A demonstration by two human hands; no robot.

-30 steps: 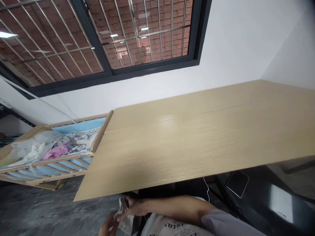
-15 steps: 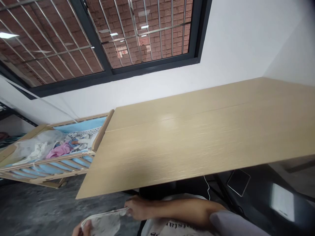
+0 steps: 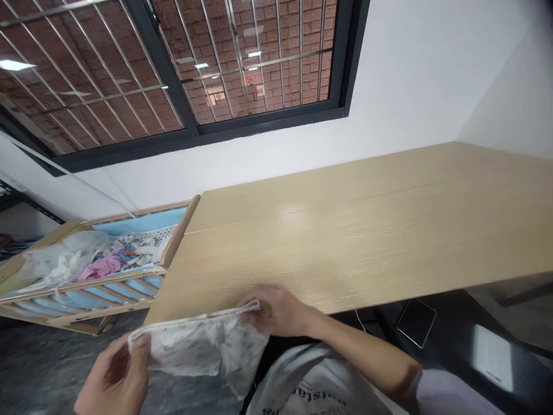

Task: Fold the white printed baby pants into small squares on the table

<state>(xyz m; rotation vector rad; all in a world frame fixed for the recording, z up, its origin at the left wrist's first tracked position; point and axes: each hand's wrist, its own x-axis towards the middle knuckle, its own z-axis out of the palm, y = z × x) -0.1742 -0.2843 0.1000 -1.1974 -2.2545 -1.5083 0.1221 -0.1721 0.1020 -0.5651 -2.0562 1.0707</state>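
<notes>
Both my hands stretch a small white patterned cloth garment (image 3: 203, 349) between them by its piped top edge. My left hand (image 3: 114, 374) pinches one end at the lower left, above the grey floor. My right hand (image 3: 276, 311) grips the other end, over the front edge of a light wood tabletop (image 3: 345, 242). The lower part of the cloth hangs in loose folds. A white printed bag or garment (image 3: 311, 383) lies close below my right forearm, and a pale grey sleeve (image 3: 453, 397) covers the upper arm.
To the left stands a wooden crib (image 3: 82, 294) with blue padding, holding pink and white clothes and a translucent bag. A dark surface (image 3: 436, 346) with a black tablet (image 3: 417, 323) lies at the right. Behind are a white wall and a barred window (image 3: 246, 57).
The cloth has gone from a small bunch to spread open between my hands. Both hands have risen and moved apart, and my right hand now overlaps the tabletop edge.
</notes>
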